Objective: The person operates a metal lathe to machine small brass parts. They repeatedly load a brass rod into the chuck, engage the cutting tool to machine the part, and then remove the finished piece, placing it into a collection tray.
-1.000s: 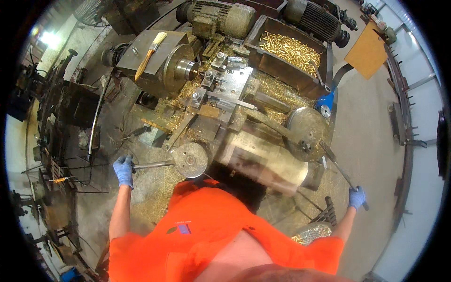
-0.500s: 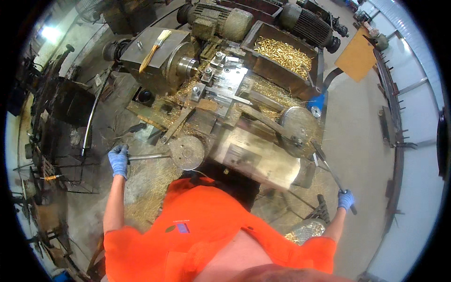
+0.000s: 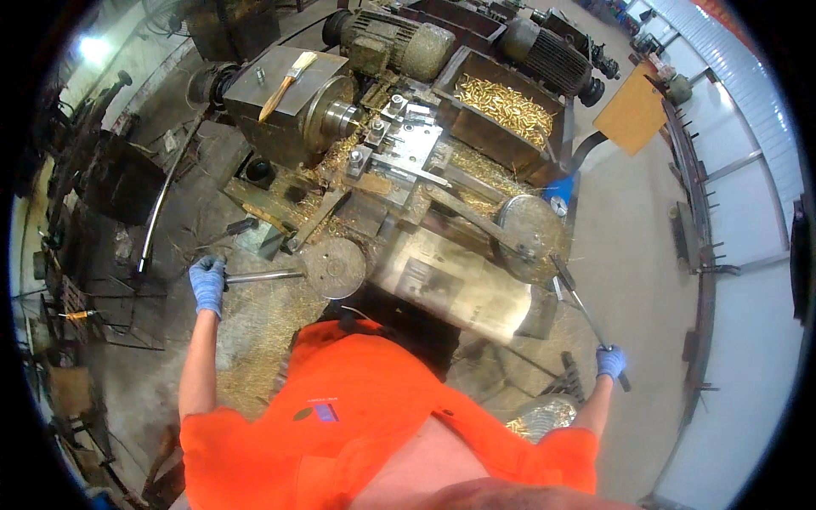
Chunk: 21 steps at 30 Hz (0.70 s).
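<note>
blue gloves cover both hands, and each has a metal lever in its grip. at the left of the frame the left hand (image 3: pixel 206 286) has its fingers curled round the outer end of the left lever (image 3: pixel 263 276), which runs almost level to a round disc (image 3: pixel 334 268) just left of centre. at the lower right the right hand (image 3: pixel 610 361) is closed round the right lever (image 3: pixel 582 308) near its lower end, a short dark tip jutting past the fist; this lever slants up and left to a larger disc (image 3: pixel 531 238) right of centre. between the discs lies a pale, stained cover (image 3: pixel 450 285). in the upper middle, a bright tool block (image 3: pixel 412 144) sits amid brass-coloured shavings, with a round chuck (image 3: pixel 342 119) to its left and a wooden-handled brush (image 3: pixel 286 85) resting on the grey housing (image 3: pixel 285 119) behind. small golden pieces (image 3: pixel 506 110) heap in a dark metal bin (image 3: pixel 561 136) at the upper right, near a ribbed motor (image 3: pixel 548 55).
</note>
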Motion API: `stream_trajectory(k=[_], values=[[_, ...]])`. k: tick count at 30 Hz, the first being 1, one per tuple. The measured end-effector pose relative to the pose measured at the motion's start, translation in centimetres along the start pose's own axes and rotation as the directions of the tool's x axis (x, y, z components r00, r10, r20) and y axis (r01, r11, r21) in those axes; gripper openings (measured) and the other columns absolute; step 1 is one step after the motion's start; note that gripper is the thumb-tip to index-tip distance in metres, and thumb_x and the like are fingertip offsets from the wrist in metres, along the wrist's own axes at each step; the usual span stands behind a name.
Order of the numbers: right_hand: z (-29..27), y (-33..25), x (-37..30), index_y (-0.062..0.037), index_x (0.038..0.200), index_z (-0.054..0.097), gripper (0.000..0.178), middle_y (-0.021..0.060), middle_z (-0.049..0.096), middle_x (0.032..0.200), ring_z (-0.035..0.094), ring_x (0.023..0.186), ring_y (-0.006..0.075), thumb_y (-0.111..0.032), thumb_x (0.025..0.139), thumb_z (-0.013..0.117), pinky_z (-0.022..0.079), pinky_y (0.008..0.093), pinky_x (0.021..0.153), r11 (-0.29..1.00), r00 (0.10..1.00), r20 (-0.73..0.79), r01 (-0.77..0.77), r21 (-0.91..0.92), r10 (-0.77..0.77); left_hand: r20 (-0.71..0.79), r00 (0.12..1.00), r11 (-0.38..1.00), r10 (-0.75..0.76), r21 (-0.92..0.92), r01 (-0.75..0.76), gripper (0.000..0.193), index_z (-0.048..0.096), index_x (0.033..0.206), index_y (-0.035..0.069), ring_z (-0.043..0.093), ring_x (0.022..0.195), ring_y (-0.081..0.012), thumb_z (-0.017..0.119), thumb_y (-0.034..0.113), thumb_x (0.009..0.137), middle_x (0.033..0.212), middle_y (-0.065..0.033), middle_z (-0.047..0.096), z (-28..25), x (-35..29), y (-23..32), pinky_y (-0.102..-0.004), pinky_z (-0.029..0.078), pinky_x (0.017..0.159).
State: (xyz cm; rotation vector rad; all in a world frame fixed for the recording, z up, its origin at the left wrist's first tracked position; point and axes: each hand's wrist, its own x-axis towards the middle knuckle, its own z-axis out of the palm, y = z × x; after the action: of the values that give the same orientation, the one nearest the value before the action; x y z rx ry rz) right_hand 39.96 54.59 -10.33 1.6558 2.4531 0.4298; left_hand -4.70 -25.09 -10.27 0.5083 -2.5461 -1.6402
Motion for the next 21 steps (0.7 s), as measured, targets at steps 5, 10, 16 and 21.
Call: stream_trajectory(k=[5, 10, 16, 21], values=[[-0.8, -0.5, -0.7, -0.0083, 0.078, 0.066, 0.034, 0.0174, 0.064, 0.081, 0.062, 0.078, 0.0361, -0.041, 0.07, 0.059, 0.049, 0.0451, 0.07, 0.999, 1.0, -0.026, -0.003, -0.043, 0.002, 0.06, 0.998, 0.999, -0.006, 0.038, 0.004, 0.012, 0.063, 0.078, 0.0, 0.047, 0.048, -0.009, 0.064, 0.012, 0.079, 0.062, -0.0017, 0.057, -0.7, 0.3, -0.3, -0.026, 0.039, 0.042], [-1.9, -1.3, -1.3, -0.0084, 0.083, 0.067, 0.036, 0.0161, 0.065, 0.087, 0.062, 0.082, 0.0352, -0.041, 0.074, 0.054, 0.049, 0.0428, 0.073, 0.997, 0.998, 0.068, -0.006, -0.082, 0.011, 0.223, 0.895, 0.683, 0.387, 0.583, -0.44, 0.021, 0.064, 0.085, 0.001, 0.063, 0.063, -0.0232, 0.064, 0.02, 0.077, 0.071, -0.0149, 0.064, -0.9, 0.2, 3.0, -0.0329, 0.047, 0.057], [-1.3, -0.7, -1.2, -0.0084, 0.079, 0.067, 0.035, 0.0166, 0.064, 0.084, 0.062, 0.082, 0.0338, -0.041, 0.072, 0.058, 0.049, 0.0429, 0.072, 0.998, 0.995, 0.101, -0.001, -0.065, 0.008, 0.421, 0.843, 0.57, 0.336, 0.621, -0.538, 0.022, 0.065, 0.089, 0.007, 0.061, 0.076, -0.0338, 0.061, 0.024, 0.077, 0.081, -0.016, 0.063, 3.5, -1.3, 7.1, -0.0379, 0.048, 0.067], [-1.0, -0.6, -2.0, -0.0079, 0.082, 0.066, 0.033, 0.0173, 0.064, 0.086, 0.061, 0.083, 0.0356, -0.039, 0.072, 0.058, 0.048, 0.0434, 0.074, 0.998, 0.998, 0.052, -0.031, -0.053, 0.034, 0.446, 0.824, 0.671, 0.348, 0.496, -0.552, 0.02, 0.065, 0.087, 0.005, 0.062, 0.059, -0.0242, 0.06, 0.022, 0.078, 0.068, -0.0134, 0.063, 4.4, -0.4, 5.9, -0.0345, 0.048, 0.06]])
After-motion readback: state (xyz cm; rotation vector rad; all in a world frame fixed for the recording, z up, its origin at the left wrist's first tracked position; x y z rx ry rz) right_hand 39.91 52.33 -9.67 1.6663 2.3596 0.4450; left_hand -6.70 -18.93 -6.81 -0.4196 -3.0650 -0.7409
